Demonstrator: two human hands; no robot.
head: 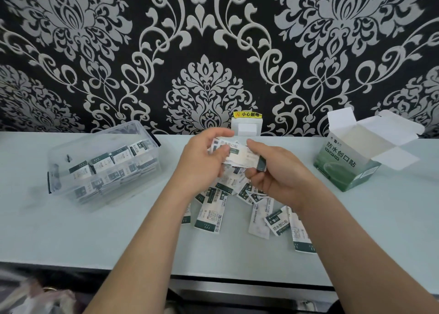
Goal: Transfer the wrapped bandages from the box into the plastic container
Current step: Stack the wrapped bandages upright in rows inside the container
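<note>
In the head view, the left hand (pixel 202 161) curls its thumb and fingers round a small bundle of wrapped bandages (pixel 235 152) held above the table (pixel 95 237). The right hand (pixel 278 173) pinches the bundle's other end, apparently squaring it up. More loose bandages (pixel 209 216) lie scattered on the table beneath and beside the wrists. The plastic container (pixel 59 161), part filled with upright rows, stands well to the left, and the open box (pixel 342 161), seemingly empty, stands to the right. The likeliest slip is that the slick wrappers fan out of an uneven bundle and drop on the way across. A forearm could also sweep loose ones off the near edge, and setting the bundle in askew could topple the tidy rows.
</note>
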